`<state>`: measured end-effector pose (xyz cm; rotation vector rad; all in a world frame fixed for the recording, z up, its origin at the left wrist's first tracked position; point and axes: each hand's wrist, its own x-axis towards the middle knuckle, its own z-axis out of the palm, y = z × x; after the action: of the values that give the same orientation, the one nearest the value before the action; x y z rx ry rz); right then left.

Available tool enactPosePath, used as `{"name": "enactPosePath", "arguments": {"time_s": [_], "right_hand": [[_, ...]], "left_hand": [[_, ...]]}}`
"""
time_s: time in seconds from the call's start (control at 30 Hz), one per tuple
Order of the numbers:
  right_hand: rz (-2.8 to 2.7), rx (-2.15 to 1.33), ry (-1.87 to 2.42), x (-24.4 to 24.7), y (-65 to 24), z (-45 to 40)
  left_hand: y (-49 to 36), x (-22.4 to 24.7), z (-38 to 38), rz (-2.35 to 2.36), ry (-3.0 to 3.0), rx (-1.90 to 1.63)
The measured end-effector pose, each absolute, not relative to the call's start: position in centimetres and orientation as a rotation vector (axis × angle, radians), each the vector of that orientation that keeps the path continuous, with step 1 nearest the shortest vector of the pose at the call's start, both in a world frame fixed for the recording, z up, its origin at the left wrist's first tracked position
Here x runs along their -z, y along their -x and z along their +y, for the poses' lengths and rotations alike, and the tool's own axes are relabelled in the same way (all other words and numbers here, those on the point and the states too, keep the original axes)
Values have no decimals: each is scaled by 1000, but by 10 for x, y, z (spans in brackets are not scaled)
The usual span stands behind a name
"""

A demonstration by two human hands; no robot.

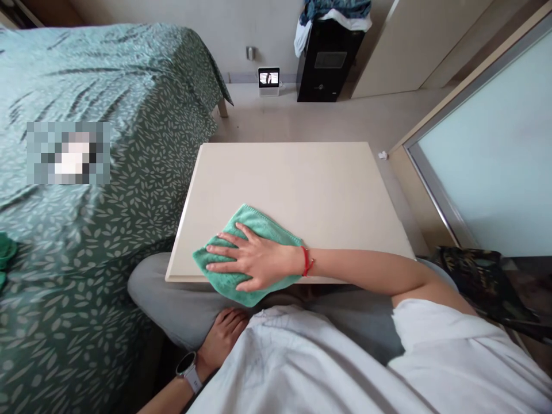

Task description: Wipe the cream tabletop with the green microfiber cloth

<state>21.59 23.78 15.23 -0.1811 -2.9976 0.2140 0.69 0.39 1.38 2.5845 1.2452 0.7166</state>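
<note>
My right hand (256, 259), with a red string bracelet (307, 261) at the wrist, lies flat with spread fingers on a green cloth (252, 215). The cloth is spread over the near left part of a cream tabletop (297, 184), and its lower corner hangs past the near edge. Against my lap rests my left hand (228, 330), palm down on the grey trousers (172, 299), apart from the cloth. Its fingers lie loosely side by side, with the tips partly hidden and no object visible in them. A watch (187, 366) is on that wrist.
A bed with a green leaf-patterned cover (142, 138) stands close on the left, a blurred patch on it. Beyond the table are a small lit screen (269, 79) and a black cabinet (325, 63) topped with clothes. A frosted panel (495, 149) stands at right.
</note>
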Motion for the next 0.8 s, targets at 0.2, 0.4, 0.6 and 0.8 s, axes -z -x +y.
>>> {"name": "enactPosePath", "arguments": {"time_s": [0.2, 0.4, 0.6, 0.8], "right_hand": [[-3012, -319, 237, -152, -219, 308], [-2769, -396, 1047, -153, -212, 439], [-2494, -407, 1473, -158, -220, 499], [-2588, -355, 1371, -154, -223, 467]], "left_hand": [[-5, -9, 0, 1229, -2567, -695], [-3, -10, -1, 1244, -2593, -667], [-5, -10, 0, 1268, -2599, -676], [-3, -8, -1, 1251, -2597, -673]]}}
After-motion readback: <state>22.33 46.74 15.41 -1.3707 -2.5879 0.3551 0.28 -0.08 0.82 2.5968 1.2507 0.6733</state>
